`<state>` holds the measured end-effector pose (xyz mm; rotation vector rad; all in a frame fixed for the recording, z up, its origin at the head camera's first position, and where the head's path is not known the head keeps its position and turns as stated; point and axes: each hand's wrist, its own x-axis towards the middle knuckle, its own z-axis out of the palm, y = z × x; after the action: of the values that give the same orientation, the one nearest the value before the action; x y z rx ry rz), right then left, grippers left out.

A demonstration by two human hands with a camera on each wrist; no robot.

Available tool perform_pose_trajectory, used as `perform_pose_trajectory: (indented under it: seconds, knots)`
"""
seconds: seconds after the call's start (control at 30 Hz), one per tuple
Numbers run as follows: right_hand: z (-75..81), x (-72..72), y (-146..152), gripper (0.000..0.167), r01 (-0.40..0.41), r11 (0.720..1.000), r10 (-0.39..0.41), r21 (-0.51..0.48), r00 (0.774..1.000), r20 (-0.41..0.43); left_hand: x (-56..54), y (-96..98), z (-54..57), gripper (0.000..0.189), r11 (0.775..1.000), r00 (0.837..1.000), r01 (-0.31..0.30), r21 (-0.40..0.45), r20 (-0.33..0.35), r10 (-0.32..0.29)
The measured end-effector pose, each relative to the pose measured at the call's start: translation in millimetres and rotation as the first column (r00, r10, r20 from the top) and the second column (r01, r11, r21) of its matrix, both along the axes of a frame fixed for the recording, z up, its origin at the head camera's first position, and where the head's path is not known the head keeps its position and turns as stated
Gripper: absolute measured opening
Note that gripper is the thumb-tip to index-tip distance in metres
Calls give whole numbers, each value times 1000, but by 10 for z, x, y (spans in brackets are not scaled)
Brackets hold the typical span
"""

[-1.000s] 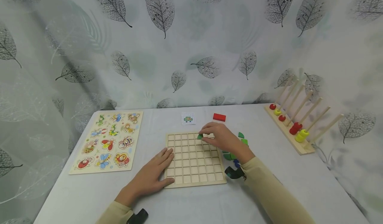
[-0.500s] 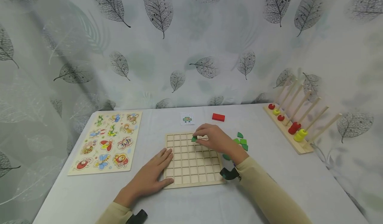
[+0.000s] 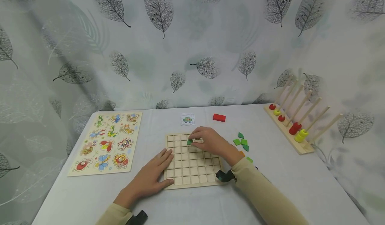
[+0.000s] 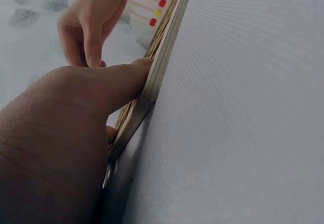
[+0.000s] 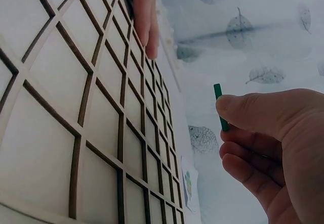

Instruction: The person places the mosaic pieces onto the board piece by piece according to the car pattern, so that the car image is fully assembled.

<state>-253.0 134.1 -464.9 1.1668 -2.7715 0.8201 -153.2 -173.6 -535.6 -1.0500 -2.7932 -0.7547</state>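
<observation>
A wooden grid board [image 3: 189, 171] with square cells lies at the middle of the table. Over its far rows my right hand [image 3: 209, 141] pinches a thin green quarter-circle tile [image 3: 189, 142] between thumb and fingers. In the right wrist view the same green tile [image 5: 220, 107] appears edge-on, held above the board. My left hand [image 3: 156, 173] rests along the board's left edge, its fingers straight and the thumb on the near left corner. Seen from the left wrist, the thumb of that left hand [image 4: 76, 97] lies against the board's rim [image 4: 152, 82].
Loose green tiles [image 3: 240, 141] and an orange one [image 3: 242, 153] lie right of the board. Behind it are a pattern card [image 3: 187, 119] and a red block [image 3: 219, 117]. An insect puzzle board [image 3: 105, 144] lies left; a peg rack [image 3: 288, 131] with rings stands right.
My right hand has moved left and slightly nearer over the board with the green tile, uncovering more loose tiles at the right. My left hand has stayed at the board's edge.
</observation>
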Motion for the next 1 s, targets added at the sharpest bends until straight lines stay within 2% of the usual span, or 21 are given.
perform_pose_trajectory:
  seconds: [0.2, 0.5, 0.77, 1.0]
  knots:
    - [-52, 1, -59, 22, -12, 1000, 12, -3, 1000, 21, -1, 6, -3, 89, 1000, 1000, 3, 2, -13, -3]
    - [-139, 15, -119, 21, -2, 1000, 1, 7, 999, 49, 4, -5, 6, 92, 1000, 999, -11, -13, 45, 12]
    - [-251, -4, -191, 19, -5, 1000, 5, 4, 999, 41, 7, 7, 20, 90, 1000, 999, -16, -3, 38, 16]
    - [-369, -18, -221, 20, 14, 1000, -16, 25, 997, 75, 16, 4, 22, 91, 1000, 999, -18, -7, 41, 18]
